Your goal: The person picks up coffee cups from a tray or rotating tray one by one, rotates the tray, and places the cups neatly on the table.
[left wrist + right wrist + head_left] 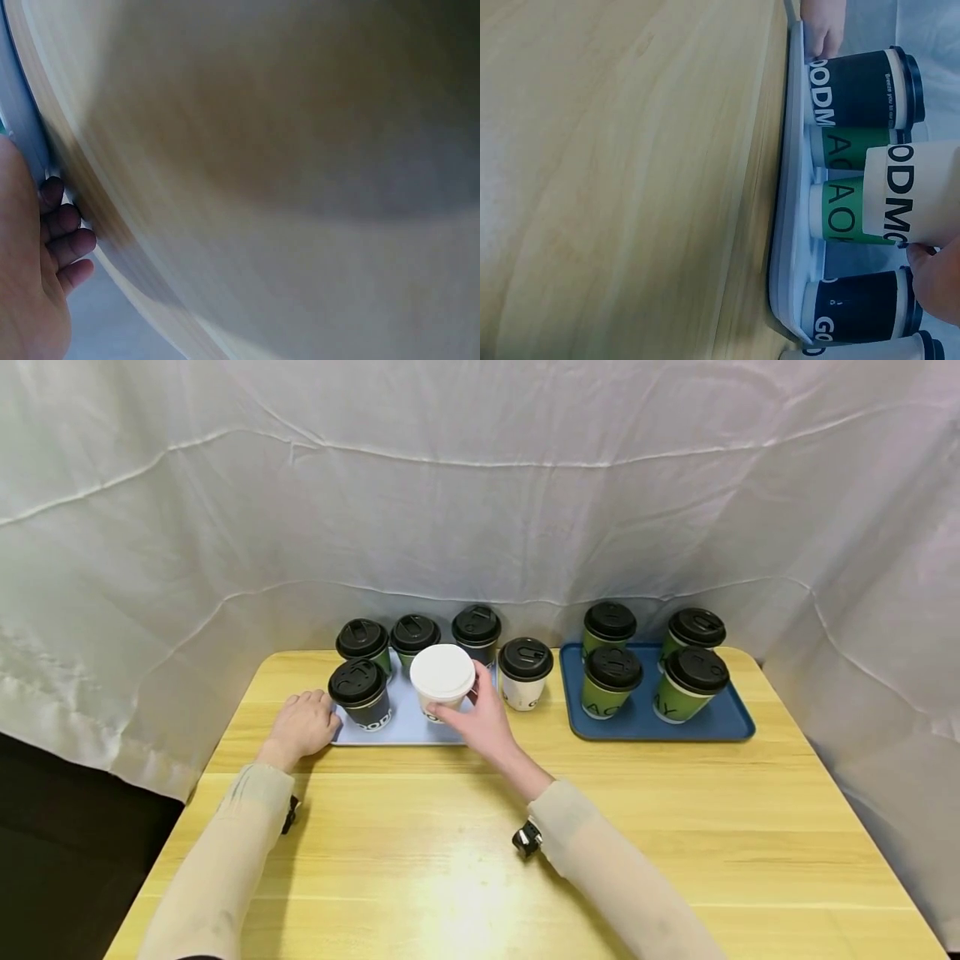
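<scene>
My right hand (487, 720) pinches a white cup with a white lid (442, 674) between thumb and fingers. The right wrist view has this cup (911, 193) raised off the light blue tray (781, 240), with the thumb of my right hand (939, 281) against it. At the left end of that tray (408, 737), my left hand (302, 724) rests palm down, fingertips at the edge. A dark cup (360, 695) stands just right of it. In the left wrist view, the fingers of my left hand (34, 262) bend loosely beside the tray (22, 105).
Two green cups (363, 642) (415, 635) and a dark cup (476, 628) stand at the light blue tray's back. A white cup with a black lid (525, 675) is by its right end. Several green cups (609, 683) stand on a dark blue tray (645, 728). Grey cloth (480, 527) hangs behind.
</scene>
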### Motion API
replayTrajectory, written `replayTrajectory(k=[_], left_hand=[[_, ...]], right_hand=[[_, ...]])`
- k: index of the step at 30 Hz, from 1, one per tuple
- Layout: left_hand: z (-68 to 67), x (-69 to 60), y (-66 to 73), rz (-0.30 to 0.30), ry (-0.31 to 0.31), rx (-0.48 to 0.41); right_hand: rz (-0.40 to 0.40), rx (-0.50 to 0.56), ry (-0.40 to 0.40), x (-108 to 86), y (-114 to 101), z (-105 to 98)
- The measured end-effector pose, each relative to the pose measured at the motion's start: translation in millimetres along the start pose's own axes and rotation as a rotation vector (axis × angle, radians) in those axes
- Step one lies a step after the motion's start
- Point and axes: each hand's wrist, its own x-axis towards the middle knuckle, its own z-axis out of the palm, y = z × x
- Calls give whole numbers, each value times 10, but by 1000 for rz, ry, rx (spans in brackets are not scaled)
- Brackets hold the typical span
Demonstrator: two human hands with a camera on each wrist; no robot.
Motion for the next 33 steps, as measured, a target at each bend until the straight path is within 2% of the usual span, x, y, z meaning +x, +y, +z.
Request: replayTrajectory(k=[11, 22, 33], left_hand=[[-10, -8, -4, 0, -7, 11], [-1, -3, -8, 4, -1, 10], [-4, -8, -15, 1, -5, 11]], right_hand=[[-32, 37, 20, -112, -46, -147], [1, -30, 29, -245, -58, -352], [-8, -27, 55, -333, -32, -554]])
